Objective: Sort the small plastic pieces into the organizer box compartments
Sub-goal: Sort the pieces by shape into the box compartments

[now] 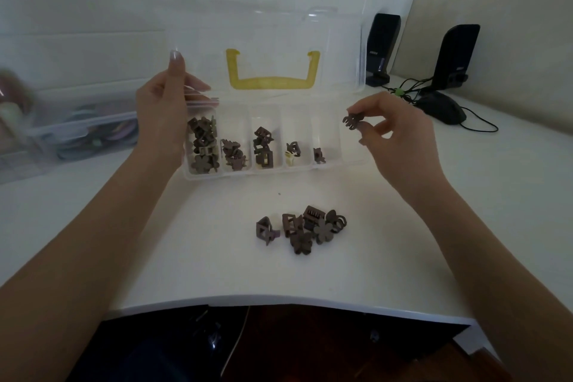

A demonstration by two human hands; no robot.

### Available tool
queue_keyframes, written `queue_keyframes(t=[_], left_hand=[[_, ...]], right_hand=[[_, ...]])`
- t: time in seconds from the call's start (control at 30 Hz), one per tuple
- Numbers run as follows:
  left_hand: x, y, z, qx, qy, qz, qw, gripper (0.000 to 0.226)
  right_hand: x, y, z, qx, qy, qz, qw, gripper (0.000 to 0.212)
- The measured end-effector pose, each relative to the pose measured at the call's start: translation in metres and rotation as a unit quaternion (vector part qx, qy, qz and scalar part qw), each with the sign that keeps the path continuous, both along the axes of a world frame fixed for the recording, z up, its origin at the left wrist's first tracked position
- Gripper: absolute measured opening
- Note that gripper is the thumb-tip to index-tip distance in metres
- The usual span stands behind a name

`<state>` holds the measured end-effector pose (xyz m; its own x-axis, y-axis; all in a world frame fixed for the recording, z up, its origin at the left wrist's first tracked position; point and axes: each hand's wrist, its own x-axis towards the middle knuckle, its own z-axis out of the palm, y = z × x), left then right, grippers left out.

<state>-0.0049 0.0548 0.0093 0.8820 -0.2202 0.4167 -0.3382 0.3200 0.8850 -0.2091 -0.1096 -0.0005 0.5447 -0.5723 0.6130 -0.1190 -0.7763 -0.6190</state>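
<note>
A clear organizer box (279, 172) stands open on the white table, its lid (269, 40) with a yellow handle raised at the back. Several compartments hold small dark and cream plastic pieces. My left hand (164, 115) grips the box's left end, thumb up along the lid edge. My right hand (400, 139) pinches one small dark piece (353, 120) in the air just right of the box's right end. A loose pile of several dark pieces (302, 228) lies on the table in front of the box.
Two black speakers (383, 46) (455, 56) and a black mouse (441, 107) with cables sit at the back right. A clear storage bin (77, 136) with coloured items is at the left. The table's front edge (279, 299) runs below the pile.
</note>
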Motion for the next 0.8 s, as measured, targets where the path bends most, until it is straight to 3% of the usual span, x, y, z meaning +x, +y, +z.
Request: queue_keyframes(t=[0.63,0.7,0.8], left_hand=[[0.003,0.001,-0.001,0.016,0.000,0.004,1.000,0.049],[0.003,0.001,-0.001,0.014,0.001,0.004,1.000,0.048],[0.004,0.001,-0.001,0.012,0.009,0.001,1.000,0.048]], right_hand=[[0.001,0.001,-0.004,-0.035,0.068,-0.010,0.997,0.029],[0.000,0.007,-0.001,-0.045,0.046,0.049,0.997,0.026],[-0.006,0.020,0.006,-0.002,0.069,0.231,0.970,0.019]])
